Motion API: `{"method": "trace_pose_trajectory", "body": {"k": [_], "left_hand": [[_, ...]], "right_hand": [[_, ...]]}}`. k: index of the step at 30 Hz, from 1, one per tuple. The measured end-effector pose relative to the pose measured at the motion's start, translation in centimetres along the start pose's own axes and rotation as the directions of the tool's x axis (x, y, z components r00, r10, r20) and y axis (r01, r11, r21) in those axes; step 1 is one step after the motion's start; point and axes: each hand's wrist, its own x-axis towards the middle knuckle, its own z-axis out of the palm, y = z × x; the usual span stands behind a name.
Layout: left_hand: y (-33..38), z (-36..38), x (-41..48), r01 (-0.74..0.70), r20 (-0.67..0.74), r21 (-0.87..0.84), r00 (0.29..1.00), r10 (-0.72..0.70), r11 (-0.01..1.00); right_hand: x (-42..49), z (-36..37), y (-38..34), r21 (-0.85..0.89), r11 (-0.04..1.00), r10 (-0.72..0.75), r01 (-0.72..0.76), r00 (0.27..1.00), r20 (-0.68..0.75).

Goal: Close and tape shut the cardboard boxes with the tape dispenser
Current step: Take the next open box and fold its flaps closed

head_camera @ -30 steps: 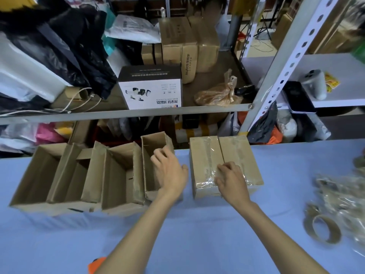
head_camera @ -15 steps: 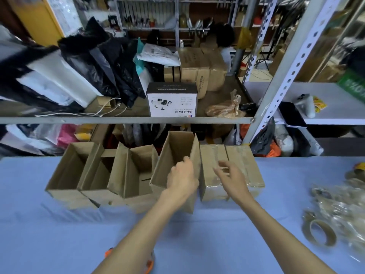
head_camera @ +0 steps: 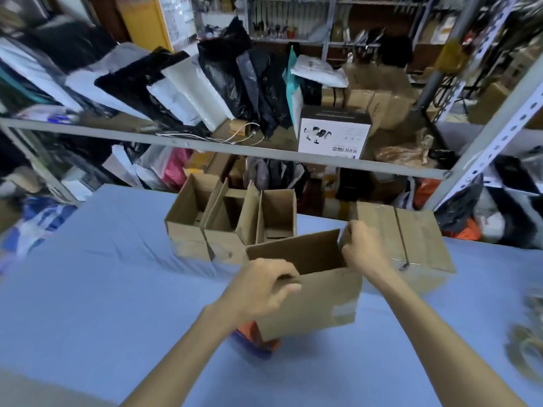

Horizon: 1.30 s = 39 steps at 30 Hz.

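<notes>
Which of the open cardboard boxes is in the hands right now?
The nearest open brown cardboard box, gripped by the left hand and right hand; the other three open boxes stand untouched in a row behind it.

Matt brown cardboard box (head_camera: 317,301) on smooth blue cloth table (head_camera: 88,274)

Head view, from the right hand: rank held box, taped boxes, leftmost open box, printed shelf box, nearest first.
1. held box, in the right hand's grip.
2. taped boxes, just behind.
3. leftmost open box, left.
4. printed shelf box, up behind.
</notes>
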Motion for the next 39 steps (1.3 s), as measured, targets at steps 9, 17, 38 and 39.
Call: {"method": "trace_pose_trajectory", "body": {"k": [9,17,38,39], "left_hand": [[-8.7,-2.2,-6.6,0.684,-0.072,-0.384,0.648,-0.758,0.621],[-15.8,-7.8,-11.4,0.671,-0.145,-0.442,0.601,-0.786,0.595],[-23.2,-8.4,-17.9,0.705,0.004,-0.561,0.525,-0.851,0.433],[-23.2,-8.1,-17.9,0.701,-0.016,-0.564,0.519,-0.855,0.436]], "right_hand": [[-5.1,4.4,-5.0,0.361,0.928,0.135,-0.090,0.986,-0.102],[-9.3,8.4,-12.8,0.459,0.886,0.135,-0.069,0.984,-0.114],[-11.7,22.8,-18.7,0.406,0.896,0.126,-0.181,0.979,0.157],[-11.8,23.0,-18.6,0.408,0.893,0.141,-0.191,0.979,0.150]]}}
